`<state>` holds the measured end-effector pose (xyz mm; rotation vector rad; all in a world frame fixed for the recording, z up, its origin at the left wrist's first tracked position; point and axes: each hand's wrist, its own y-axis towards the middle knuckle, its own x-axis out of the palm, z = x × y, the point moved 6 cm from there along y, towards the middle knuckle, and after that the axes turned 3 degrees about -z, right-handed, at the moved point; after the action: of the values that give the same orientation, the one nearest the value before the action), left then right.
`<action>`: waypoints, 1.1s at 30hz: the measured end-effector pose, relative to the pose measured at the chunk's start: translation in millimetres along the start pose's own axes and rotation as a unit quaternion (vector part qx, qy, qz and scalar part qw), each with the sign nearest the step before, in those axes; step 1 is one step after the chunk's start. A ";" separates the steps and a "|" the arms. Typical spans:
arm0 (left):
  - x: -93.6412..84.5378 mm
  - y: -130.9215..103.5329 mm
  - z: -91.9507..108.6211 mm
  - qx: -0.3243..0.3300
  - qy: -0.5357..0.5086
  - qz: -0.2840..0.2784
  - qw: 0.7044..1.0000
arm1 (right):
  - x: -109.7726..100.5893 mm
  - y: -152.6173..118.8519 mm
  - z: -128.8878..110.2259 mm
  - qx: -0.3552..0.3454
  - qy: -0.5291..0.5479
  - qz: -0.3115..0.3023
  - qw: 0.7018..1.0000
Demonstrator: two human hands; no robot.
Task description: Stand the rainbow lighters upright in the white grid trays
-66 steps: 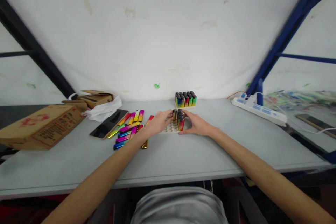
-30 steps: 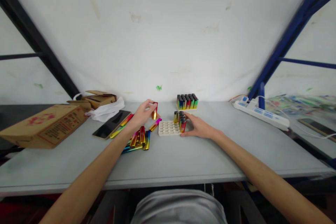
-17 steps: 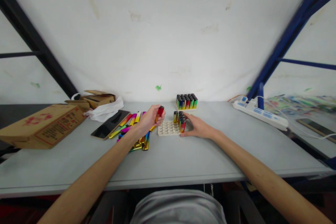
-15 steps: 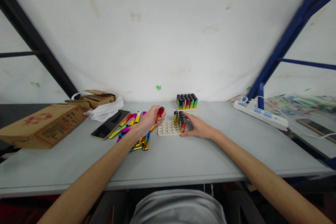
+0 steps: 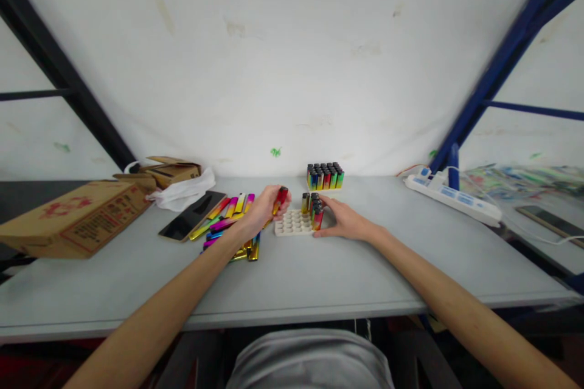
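Over the white tray (image 5: pixel 292 226), left hand (image 5: pixel 259 214) pinches a seemingly red-gold lighter (image 5: pixel 281 199).

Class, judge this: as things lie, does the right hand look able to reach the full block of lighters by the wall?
Probably yes. The right hand rests at the white tray, and the full block of lighters stands just beyond with bare table between.

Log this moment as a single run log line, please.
left hand: grip shut on lighter, beside white tray | right hand: resting against tray's right side | loose lighters: lying at left | full tray: behind
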<state>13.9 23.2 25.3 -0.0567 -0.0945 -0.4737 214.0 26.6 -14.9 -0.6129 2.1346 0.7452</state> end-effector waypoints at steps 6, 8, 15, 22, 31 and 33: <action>0.3 2.4 -1.9 0.091 0.109 0.033 0.989 | 0.4 -0.2 0.1 -0.001 0.005 0.006 1.000; 2.0 1.9 1.8 0.130 0.180 0.038 0.974 | 0.3 -0.5 0.1 -0.004 0.009 0.009 1.000; 8.3 0.7 1.5 0.175 0.275 0.017 0.945 | -0.7 0.2 -2.9 -0.009 0.012 0.005 1.000; 18.9 2.5 7.2 0.189 0.386 0.006 0.903 | -0.8 1.2 -3.9 -0.005 0.006 -0.002 1.000; 26.4 10.7 2.3 0.197 0.465 -0.010 0.863 | -1.8 0.7 -5.9 -0.016 0.003 -0.003 1.000; 25.0 10.7 -0.2 0.187 0.476 -0.003 0.859 | -1.1 0.5 -4.9 -0.011 0.001 -0.008 1.000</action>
<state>40.9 21.4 27.4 0.5643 0.7938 -0.4391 211.8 23.8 -11.2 -0.6413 2.1241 0.7613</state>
